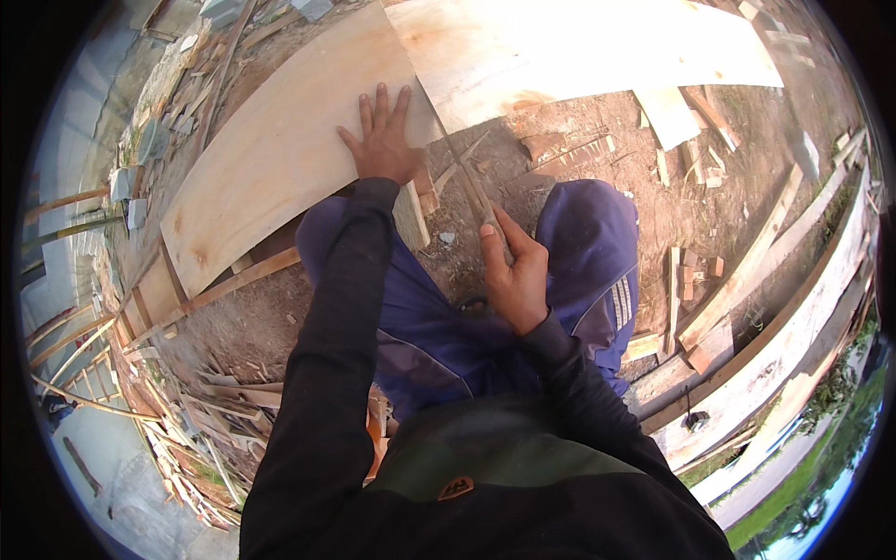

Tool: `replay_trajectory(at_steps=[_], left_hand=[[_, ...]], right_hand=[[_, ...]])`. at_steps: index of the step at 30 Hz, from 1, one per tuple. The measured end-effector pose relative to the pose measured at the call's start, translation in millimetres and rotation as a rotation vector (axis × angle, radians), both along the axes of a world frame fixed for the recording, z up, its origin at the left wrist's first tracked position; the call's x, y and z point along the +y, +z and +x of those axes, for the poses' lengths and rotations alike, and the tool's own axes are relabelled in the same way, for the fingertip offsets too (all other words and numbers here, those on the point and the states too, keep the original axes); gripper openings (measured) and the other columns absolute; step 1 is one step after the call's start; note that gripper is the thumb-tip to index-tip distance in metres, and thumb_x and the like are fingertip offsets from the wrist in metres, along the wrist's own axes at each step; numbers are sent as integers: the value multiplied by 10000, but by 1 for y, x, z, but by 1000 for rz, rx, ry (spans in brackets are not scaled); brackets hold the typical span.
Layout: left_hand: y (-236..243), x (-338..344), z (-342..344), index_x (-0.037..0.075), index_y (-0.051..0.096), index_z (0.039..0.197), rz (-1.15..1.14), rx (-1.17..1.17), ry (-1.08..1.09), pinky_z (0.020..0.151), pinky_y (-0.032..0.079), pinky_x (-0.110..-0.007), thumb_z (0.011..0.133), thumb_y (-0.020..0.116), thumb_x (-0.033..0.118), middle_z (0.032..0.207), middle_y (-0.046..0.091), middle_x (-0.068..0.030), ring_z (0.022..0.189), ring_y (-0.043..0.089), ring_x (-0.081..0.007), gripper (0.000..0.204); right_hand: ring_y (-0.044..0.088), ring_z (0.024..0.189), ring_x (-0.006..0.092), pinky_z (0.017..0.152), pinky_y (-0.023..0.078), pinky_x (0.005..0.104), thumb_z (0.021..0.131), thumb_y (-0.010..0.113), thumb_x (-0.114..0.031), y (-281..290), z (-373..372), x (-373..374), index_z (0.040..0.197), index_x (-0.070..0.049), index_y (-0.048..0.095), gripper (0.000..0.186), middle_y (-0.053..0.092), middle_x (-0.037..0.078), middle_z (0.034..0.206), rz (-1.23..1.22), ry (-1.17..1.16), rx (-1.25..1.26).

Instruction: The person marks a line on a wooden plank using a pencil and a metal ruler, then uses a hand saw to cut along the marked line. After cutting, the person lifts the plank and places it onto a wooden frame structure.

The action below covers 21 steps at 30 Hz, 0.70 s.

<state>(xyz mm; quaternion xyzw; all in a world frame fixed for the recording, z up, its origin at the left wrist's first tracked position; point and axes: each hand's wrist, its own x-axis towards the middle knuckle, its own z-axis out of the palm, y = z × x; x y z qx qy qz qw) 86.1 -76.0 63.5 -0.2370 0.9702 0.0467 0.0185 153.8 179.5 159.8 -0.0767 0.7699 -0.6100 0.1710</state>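
My left hand (385,145) lies flat with fingers spread on a pale plywood sheet (280,154), near its right edge. A second plywood sheet (579,51) lies to the right, brightly sunlit. The two meet along a straight line running away from me. My right hand (516,275) is closed round the near end of a long, narrow tool that looks like a handsaw (474,191), seen almost edge-on. Its far end reaches the line between the sheets. My fingers hide most of its handle, and its teeth cannot be made out.
Wood pieces (412,215) lie below the left sheet, by my knee. A long batten (238,280) runs under its near edge. Offcuts and brick pieces (687,275) litter the dirt at right, beside long boards (775,373). Scrap wood (201,457) is heaped at lower left.
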Motion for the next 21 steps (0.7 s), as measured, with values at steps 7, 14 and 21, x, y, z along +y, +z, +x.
replay_trajectory(at_steps=[7,14,21], left_hand=[[-1,-8,6,378,256,1626,20,27,11,1163,86,-791,733,826,305,1734,139,-10,1597,90,-306,1061],[-1,-1,2,370,258,1626,21,10,4,1162,93,-792,726,825,299,1733,140,-18,1596,88,-314,1066],[2,-4,7,370,256,1626,21,18,-2,1172,92,-780,729,818,289,1731,148,-27,1596,89,-318,1062]], right_hand=[[744,895,195,815,560,318,996,601,-118,37,56,58,1355,72,597,406,759,226,983,-11,33,-46],[757,927,248,797,559,346,1000,609,-170,3,14,6,1336,77,605,417,735,281,972,-18,-26,-57],[734,886,183,795,553,320,1005,597,-154,25,57,52,1351,65,604,410,741,250,941,-36,-29,28]])
